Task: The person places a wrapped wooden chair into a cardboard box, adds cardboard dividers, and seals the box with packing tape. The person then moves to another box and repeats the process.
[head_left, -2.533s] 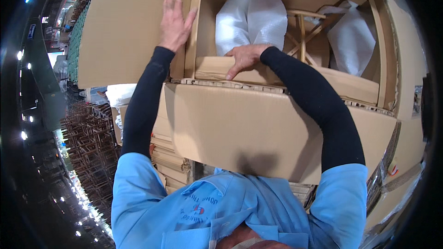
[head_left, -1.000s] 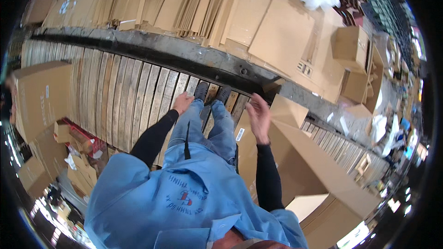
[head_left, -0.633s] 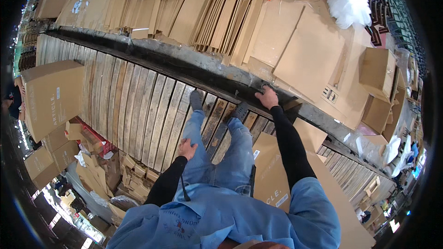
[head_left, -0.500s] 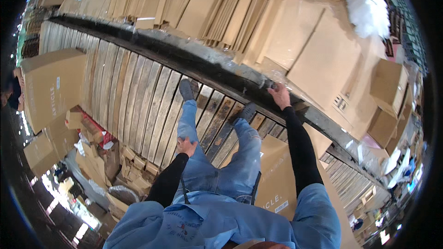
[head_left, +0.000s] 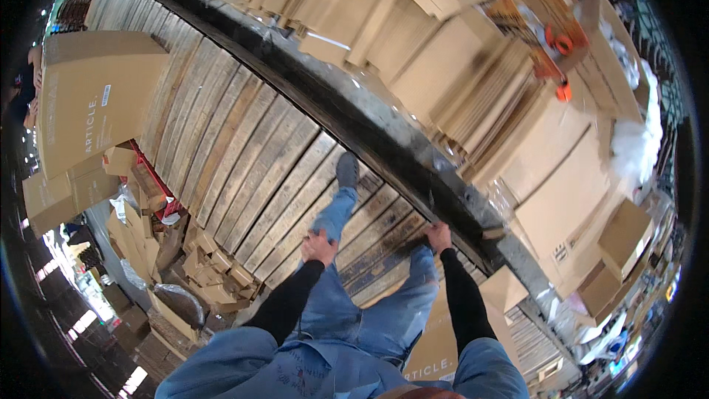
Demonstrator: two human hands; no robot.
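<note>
My left hand (head_left: pixel 320 247) rests on my left leg near the knee, fingers spread over the denim with nothing in them. Close to my right knee, my right hand (head_left: pixel 439 236) is closed, beside the dark gap along the ledge. A thin, dark, pointed shape (head_left: pixel 431 198) shows just beyond its fingers; whether the hand holds it, I cannot tell. Under me are worn wooden slats (head_left: pixel 255 144), with my left shoe (head_left: pixel 347 170) on them. A large cardboard box (head_left: pixel 432 332) stands beside my right thigh.
Flattened cardboard sheets (head_left: pixel 413 37) are stacked beyond the concrete ledge (head_left: pixel 354 89). Orange tape rolls (head_left: pixel 563 44) lie at the far right. A tall carton (head_left: pixel 100 100) stands at the left, with another person's hand (head_left: pixel 33 66) behind it. Scrap cardboard (head_left: pixel 214 270) is piled lower left.
My right hand has drawn back from the ledge to near my right knee. My left hand stays on my leg. The view has shifted, bringing more of the stacked cardboard and orange rolls into sight.
</note>
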